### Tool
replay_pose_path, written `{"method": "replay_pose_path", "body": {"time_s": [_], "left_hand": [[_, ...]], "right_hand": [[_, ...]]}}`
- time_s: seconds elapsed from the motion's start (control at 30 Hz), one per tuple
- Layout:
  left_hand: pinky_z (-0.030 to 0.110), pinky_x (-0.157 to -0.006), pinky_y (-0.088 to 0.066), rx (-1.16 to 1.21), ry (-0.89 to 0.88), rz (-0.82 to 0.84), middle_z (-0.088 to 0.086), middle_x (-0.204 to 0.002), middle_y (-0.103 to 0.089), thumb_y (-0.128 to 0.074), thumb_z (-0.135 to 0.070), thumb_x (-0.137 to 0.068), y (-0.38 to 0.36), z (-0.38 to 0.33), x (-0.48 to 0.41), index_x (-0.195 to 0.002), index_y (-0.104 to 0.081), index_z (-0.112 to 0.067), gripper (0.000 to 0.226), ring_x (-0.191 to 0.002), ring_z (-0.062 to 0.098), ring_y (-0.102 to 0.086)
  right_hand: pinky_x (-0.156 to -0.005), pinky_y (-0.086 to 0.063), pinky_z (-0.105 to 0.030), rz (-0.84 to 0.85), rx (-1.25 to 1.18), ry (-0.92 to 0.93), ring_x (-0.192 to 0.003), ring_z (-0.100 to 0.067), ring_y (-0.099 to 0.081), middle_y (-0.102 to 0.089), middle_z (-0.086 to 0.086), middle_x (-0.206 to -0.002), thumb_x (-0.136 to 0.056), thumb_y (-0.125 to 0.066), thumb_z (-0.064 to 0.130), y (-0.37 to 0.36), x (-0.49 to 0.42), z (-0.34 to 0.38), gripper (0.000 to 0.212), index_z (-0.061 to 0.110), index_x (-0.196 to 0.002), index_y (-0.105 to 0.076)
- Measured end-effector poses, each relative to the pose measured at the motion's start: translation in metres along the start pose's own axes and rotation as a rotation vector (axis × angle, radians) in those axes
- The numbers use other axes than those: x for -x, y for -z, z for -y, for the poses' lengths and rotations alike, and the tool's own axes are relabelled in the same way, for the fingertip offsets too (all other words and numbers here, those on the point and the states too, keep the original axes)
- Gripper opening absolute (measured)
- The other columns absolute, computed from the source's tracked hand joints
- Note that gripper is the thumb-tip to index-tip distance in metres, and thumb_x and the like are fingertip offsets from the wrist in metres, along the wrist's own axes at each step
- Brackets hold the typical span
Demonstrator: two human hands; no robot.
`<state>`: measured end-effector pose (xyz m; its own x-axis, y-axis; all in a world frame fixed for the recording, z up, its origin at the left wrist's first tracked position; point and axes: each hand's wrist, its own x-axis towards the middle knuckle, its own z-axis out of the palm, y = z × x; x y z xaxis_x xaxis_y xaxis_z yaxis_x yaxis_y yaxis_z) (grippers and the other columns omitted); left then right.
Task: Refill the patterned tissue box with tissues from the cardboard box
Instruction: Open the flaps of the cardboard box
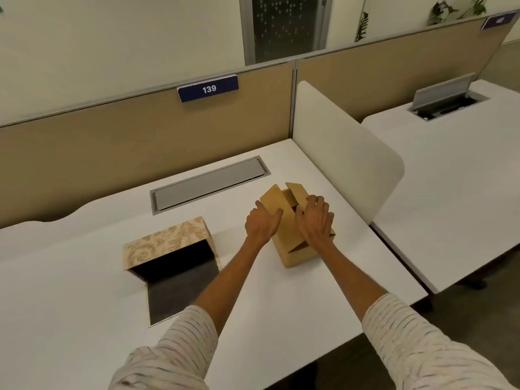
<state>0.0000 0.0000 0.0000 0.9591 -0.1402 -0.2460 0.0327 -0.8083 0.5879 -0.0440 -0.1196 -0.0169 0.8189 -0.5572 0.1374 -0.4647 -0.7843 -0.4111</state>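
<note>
A white desk fills most of the view, backed by a tan partition that carries a blue sign reading 139. A white divider panel stands along the desk's right edge, and a grey cable hatch lies flat in the desktop near the partition.

The patterned tissue box lies on the desk left of centre, tipped so its open, dark inside faces the camera, with a dark flap spread flat on the desk in front of it.

The cardboard box stands to its right, near the divider, with its top flaps raised. What is inside cannot be made out.

The left hand grips the left flap, thumb on top and fingers curled behind it. The right hand rests over the box's right side, fingers spread and bent over the right flap. Both forearms reach out from striped sleeves.
</note>
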Motion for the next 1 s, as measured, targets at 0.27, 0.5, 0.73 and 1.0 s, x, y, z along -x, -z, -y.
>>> {"method": "replay_pose_path", "body": {"time_s": [0.27, 0.5, 0.73, 1.0], "left_hand": [[0.051, -0.109, -0.038, 0.184, 0.272, 0.067, 0.019, -0.155, -0.030, -0.059, -0.070, -0.078, -0.042, -0.032, -0.016, -0.154, -0.002, -0.007, 0.115, -0.137, 0.040, -0.040], [0.053, -0.104, -0.043, 0.231, 0.234, -0.048, 0.021, -0.144, -0.049, -0.046, -0.061, -0.090, -0.047, -0.023, -0.019, -0.155, 0.007, -0.012, 0.096, -0.127, 0.044, -0.051], [0.046, -0.103, -0.046, 0.436, -0.052, -0.269, 0.017, -0.141, -0.052, -0.040, -0.036, -0.102, -0.025, 0.018, -0.008, -0.156, -0.010, -0.016, 0.065, -0.119, 0.030, -0.057], [0.051, -0.112, -0.038, 0.285, 0.100, -0.254, 0.019, -0.153, -0.029, -0.050, -0.012, -0.097, -0.032, 0.051, -0.007, -0.140, -0.042, -0.004, 0.044, -0.135, 0.039, -0.040]], "right_hand": [[-0.087, -0.046, -0.042, 0.089, 0.026, 0.037, -0.106, -0.029, -0.056, -0.056, -0.015, -0.123, -0.099, -0.034, 0.039, -0.018, -0.011, -0.020, 0.041, 0.008, -0.124, -0.046], [-0.070, -0.047, -0.039, 0.002, -0.075, 0.150, -0.082, -0.027, -0.060, -0.063, -0.010, -0.101, -0.099, -0.039, 0.026, -0.006, -0.023, -0.036, 0.034, 0.017, -0.130, -0.045], [-0.046, -0.044, -0.034, -0.097, -0.129, 0.201, -0.051, -0.024, -0.053, -0.060, -0.008, -0.070, -0.096, -0.043, 0.014, 0.018, -0.052, -0.067, 0.034, 0.018, -0.128, -0.050], [-0.061, -0.050, -0.039, -0.032, 0.017, 0.191, -0.079, -0.029, -0.062, -0.063, -0.017, -0.111, -0.097, -0.045, 0.013, 0.006, -0.069, -0.112, 0.024, 0.008, -0.114, -0.062]]}}
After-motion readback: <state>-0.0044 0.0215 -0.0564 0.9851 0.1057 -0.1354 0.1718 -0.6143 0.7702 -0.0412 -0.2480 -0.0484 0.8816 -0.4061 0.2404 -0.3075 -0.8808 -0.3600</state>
